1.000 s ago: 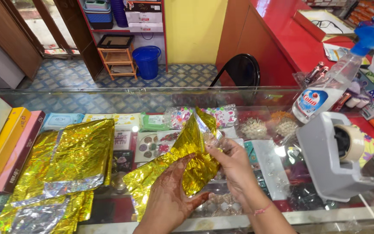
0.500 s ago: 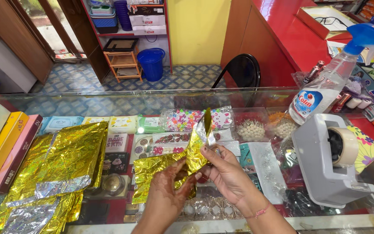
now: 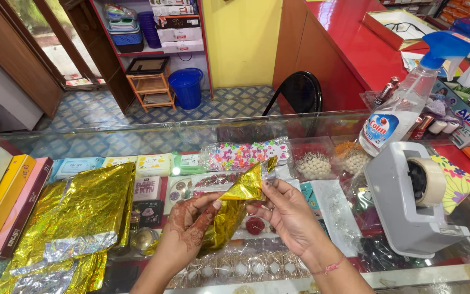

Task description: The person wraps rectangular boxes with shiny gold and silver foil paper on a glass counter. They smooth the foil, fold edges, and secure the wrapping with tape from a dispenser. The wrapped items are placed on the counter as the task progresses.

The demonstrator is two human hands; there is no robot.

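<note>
You stood at a glass counter (image 3: 137, 136) in a shop with red side counters and a tiled floor. Your left hand (image 3: 189, 231) and right hand (image 3: 289, 218) were close together, both pinching a crinkled gold foil sheet (image 3: 235, 204) above the glass. More shiny foil sheets (image 3: 77, 215) lay left, partly cut off. A grey tape dispenser (image 3: 412, 198) stood right.

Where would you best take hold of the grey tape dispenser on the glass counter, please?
Probably grip the grey tape dispenser across its tall rear body, coming from above on its left side. The tape roll sits exposed at the right, and the base is broad and heavy-looking.
</note>
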